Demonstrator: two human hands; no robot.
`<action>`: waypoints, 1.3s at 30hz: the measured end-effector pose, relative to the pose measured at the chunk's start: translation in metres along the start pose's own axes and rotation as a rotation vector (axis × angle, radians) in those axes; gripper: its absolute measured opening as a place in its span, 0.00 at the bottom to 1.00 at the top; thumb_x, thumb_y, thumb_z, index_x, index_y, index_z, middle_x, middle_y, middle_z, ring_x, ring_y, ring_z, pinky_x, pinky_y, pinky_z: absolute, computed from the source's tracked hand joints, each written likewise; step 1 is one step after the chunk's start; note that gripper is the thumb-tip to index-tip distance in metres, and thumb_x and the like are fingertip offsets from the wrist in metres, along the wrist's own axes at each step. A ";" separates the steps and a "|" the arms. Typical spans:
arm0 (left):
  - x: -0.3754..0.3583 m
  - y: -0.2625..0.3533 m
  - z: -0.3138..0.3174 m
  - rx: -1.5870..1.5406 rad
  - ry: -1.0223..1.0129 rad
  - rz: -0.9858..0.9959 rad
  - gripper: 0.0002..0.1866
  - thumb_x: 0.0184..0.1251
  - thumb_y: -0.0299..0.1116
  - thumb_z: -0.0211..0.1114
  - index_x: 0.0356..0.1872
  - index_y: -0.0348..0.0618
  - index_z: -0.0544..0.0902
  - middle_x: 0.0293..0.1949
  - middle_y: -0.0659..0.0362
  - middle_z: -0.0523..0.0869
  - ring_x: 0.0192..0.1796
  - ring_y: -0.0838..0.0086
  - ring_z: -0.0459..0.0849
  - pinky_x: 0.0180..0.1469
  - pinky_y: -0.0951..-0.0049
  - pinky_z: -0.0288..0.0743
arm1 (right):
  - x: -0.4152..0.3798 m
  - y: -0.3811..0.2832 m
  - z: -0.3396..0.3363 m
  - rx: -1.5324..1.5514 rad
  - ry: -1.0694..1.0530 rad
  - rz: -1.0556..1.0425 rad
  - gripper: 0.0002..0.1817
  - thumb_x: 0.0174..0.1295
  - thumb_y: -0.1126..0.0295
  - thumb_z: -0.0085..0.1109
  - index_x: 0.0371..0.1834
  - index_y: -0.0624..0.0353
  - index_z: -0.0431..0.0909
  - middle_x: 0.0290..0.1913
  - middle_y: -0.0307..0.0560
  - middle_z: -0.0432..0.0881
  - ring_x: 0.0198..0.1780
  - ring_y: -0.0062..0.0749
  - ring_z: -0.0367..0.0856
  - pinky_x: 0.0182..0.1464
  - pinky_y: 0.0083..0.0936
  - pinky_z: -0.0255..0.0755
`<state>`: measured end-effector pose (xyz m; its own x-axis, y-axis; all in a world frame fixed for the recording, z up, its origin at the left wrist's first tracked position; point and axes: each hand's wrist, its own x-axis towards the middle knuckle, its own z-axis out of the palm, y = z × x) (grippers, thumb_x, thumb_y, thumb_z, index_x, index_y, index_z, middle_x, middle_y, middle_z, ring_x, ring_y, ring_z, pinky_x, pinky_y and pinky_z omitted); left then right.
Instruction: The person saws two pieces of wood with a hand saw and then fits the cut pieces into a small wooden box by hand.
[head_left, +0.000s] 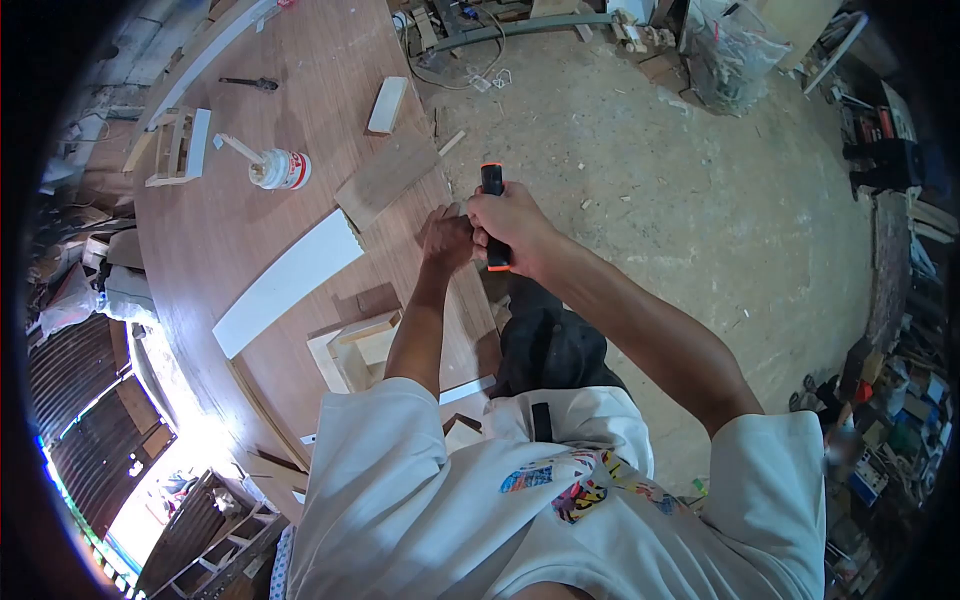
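My right hand [510, 222] is closed around a black tool handle with orange ends [492, 183], held at the edge of the brown wooden table [330, 50]. My left hand [447, 240] is right beside it, fingers curled on a small wooden piece at the table edge; what it grips is mostly hidden. A flat brown board [388, 175] lies just beyond both hands.
On the table lie a long white strip [288, 282], a small open wooden box frame [355, 350], a glue bottle [280, 168], a white block [388, 104] and a small wooden frame [178, 146]. Dusty concrete floor [680, 190] spreads to the right, with clutter along the walls.
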<state>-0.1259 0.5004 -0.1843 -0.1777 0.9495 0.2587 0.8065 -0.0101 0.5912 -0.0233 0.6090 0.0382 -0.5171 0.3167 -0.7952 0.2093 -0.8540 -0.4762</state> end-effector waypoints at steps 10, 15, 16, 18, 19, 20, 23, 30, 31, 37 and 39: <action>0.003 -0.001 0.002 0.243 -0.066 0.002 0.10 0.61 0.37 0.56 0.24 0.48 0.82 0.25 0.58 0.83 0.38 0.65 0.78 0.47 0.63 0.68 | -0.006 -0.001 -0.009 0.091 0.016 -0.043 0.08 0.55 0.81 0.48 0.30 0.54 0.62 0.20 0.36 0.65 0.16 0.21 0.64 0.16 0.25 0.60; 0.001 -0.002 0.004 0.293 -0.079 0.061 0.12 0.62 0.38 0.56 0.23 0.47 0.82 0.24 0.57 0.79 0.37 0.63 0.77 0.43 0.63 0.69 | -0.004 0.007 -0.016 0.097 0.039 -0.046 0.07 0.55 0.80 0.48 0.30 0.54 0.62 0.20 0.35 0.64 0.16 0.21 0.64 0.16 0.25 0.60; 0.003 0.000 0.002 0.268 -0.032 0.102 0.12 0.62 0.38 0.56 0.23 0.47 0.81 0.24 0.58 0.78 0.37 0.63 0.76 0.42 0.63 0.69 | 0.004 0.012 -0.013 0.090 0.046 -0.044 0.07 0.55 0.80 0.48 0.30 0.54 0.63 0.20 0.35 0.64 0.16 0.21 0.64 0.16 0.25 0.60; 0.004 0.004 -0.001 0.246 -0.047 0.072 0.12 0.62 0.38 0.56 0.23 0.47 0.81 0.24 0.58 0.79 0.37 0.64 0.77 0.43 0.64 0.68 | -0.004 0.006 -0.005 0.082 0.054 -0.038 0.07 0.55 0.80 0.47 0.30 0.54 0.63 0.20 0.35 0.64 0.16 0.21 0.64 0.16 0.25 0.60; 0.004 0.004 -0.003 0.223 -0.067 0.044 0.11 0.62 0.38 0.56 0.23 0.47 0.81 0.24 0.58 0.79 0.37 0.64 0.77 0.43 0.64 0.68 | -0.011 0.005 -0.006 0.084 0.053 -0.043 0.07 0.55 0.80 0.48 0.30 0.54 0.63 0.20 0.35 0.64 0.16 0.21 0.64 0.16 0.25 0.60; 0.004 0.002 -0.002 0.221 -0.073 0.039 0.11 0.62 0.38 0.56 0.23 0.47 0.81 0.24 0.58 0.79 0.37 0.64 0.77 0.43 0.64 0.68 | -0.017 0.003 -0.004 0.087 0.054 -0.044 0.08 0.55 0.81 0.48 0.30 0.54 0.63 0.20 0.35 0.64 0.16 0.21 0.64 0.16 0.25 0.60; 0.005 0.009 -0.005 0.289 -0.097 -0.022 0.10 0.60 0.38 0.56 0.23 0.48 0.80 0.24 0.59 0.80 0.38 0.65 0.77 0.43 0.64 0.68 | -0.014 0.010 -0.010 0.085 0.064 -0.051 0.07 0.55 0.80 0.49 0.30 0.54 0.64 0.20 0.36 0.64 0.16 0.22 0.64 0.16 0.26 0.60; 0.001 -0.001 0.004 0.281 -0.131 0.002 0.09 0.60 0.38 0.58 0.23 0.50 0.81 0.25 0.62 0.81 0.37 0.64 0.78 0.42 0.63 0.70 | -0.012 0.021 -0.011 0.112 0.118 -0.068 0.08 0.57 0.79 0.49 0.29 0.53 0.63 0.20 0.35 0.65 0.16 0.22 0.64 0.16 0.27 0.61; -0.004 -0.005 0.011 0.236 -0.150 -0.060 0.09 0.60 0.38 0.59 0.23 0.51 0.81 0.25 0.62 0.81 0.38 0.64 0.78 0.43 0.63 0.70 | -0.013 0.024 -0.013 0.112 0.127 -0.082 0.08 0.57 0.79 0.49 0.29 0.53 0.63 0.20 0.36 0.65 0.16 0.22 0.64 0.16 0.27 0.61; 0.007 0.006 -0.005 0.322 -0.186 0.044 0.10 0.63 0.39 0.58 0.27 0.49 0.83 0.26 0.56 0.81 0.40 0.63 0.78 0.45 0.63 0.70 | 0.043 0.061 -0.032 0.125 0.260 -0.194 0.07 0.57 0.79 0.48 0.27 0.53 0.64 0.18 0.35 0.64 0.15 0.22 0.63 0.15 0.26 0.60; 0.006 0.000 0.000 0.316 -0.196 0.010 0.11 0.64 0.40 0.56 0.27 0.48 0.83 0.26 0.56 0.81 0.40 0.63 0.77 0.46 0.63 0.70 | 0.054 0.060 -0.063 0.267 0.168 -0.139 0.04 0.57 0.76 0.50 0.28 0.57 0.65 0.18 0.39 0.67 0.14 0.27 0.67 0.15 0.29 0.63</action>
<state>-0.1268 0.5063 -0.1823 -0.0826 0.9922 0.0937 0.9474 0.0490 0.3163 0.0137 0.6006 -0.0574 -0.3764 0.4827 -0.7908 -0.0903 -0.8686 -0.4872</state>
